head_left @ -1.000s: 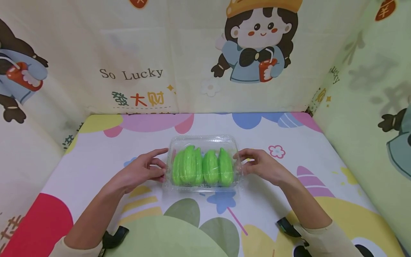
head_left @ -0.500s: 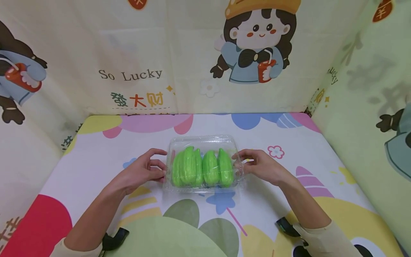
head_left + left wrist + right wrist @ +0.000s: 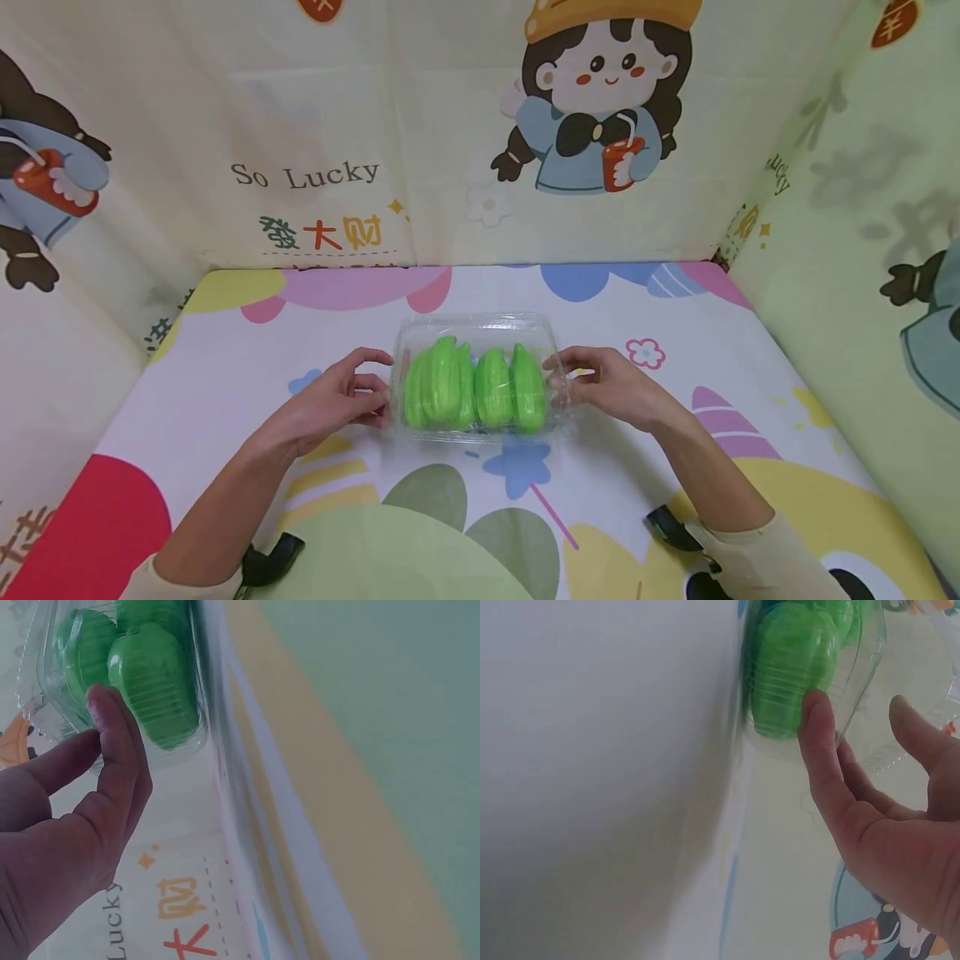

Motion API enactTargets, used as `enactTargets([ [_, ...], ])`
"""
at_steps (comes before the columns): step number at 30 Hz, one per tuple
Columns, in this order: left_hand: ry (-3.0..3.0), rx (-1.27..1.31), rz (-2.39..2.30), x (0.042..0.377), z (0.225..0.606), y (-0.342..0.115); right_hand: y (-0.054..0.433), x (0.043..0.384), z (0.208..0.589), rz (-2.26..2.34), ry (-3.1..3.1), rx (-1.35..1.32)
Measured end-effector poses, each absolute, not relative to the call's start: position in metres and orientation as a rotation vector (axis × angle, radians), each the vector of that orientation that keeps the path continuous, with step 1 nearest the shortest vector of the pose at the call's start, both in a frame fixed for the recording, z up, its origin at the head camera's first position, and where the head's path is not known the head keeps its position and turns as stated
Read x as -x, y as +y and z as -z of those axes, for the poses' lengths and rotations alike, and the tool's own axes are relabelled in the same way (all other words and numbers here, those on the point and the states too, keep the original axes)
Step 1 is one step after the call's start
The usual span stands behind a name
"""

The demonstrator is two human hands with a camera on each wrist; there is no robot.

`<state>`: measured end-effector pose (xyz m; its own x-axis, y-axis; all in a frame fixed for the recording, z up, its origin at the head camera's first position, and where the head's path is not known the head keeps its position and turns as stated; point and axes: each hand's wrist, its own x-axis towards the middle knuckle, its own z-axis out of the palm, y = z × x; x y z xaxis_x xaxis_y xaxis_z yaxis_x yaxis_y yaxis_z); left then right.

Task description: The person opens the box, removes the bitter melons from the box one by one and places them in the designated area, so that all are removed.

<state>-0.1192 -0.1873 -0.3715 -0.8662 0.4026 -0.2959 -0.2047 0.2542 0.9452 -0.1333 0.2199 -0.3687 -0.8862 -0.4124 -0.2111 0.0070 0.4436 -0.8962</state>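
Observation:
A clear plastic clamshell box [image 3: 480, 327] sits low over the middle of the table, with several bright green, long rounded pieces [image 3: 492, 390] side by side inside. My left hand [image 3: 341, 394] holds its left end, fingertips against the end wall; the left wrist view shows the fingers [image 3: 116, 742] at the plastic beside the green pieces. At the opposite end my right hand [image 3: 607, 385] grips the box, one fingertip overlapping its edge. Thumb and fingers spread apart around that end in the right wrist view, with one finger [image 3: 821, 739] on the wall.
A printed cloth [image 3: 637, 467] with colourful shapes covers the table. Cream curtains [image 3: 442, 125] with cartoon figures enclose the back and both sides. Dark devices lie at the left wrist [image 3: 272, 560] and right wrist [image 3: 672, 530].
The box's near edge has shifted slightly up in the head view over the last half second, and the green pieces moved with it. Both hands stay at its ends.

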Motion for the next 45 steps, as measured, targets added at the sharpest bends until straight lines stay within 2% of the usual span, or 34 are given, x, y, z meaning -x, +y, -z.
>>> enactTargets([
  [10, 2.052, -0.142, -1.697, 0.1202, 0.3719, -0.1826, 0.22, 0.1333, 0.3682, 1.435, 2.312, 0.311],
  [20, 1.992, 0.011, -1.777, 0.1175, 0.3716, -0.1787, 0.2188, 0.1336, 0.3676, 1.428, 2.324, 0.306],
  [45, 1.898, -0.015, -1.837, 0.1199, 0.3748, -0.1817, 0.2175, 0.1315, 0.3675, 1.434, 2.307, 0.297],
])
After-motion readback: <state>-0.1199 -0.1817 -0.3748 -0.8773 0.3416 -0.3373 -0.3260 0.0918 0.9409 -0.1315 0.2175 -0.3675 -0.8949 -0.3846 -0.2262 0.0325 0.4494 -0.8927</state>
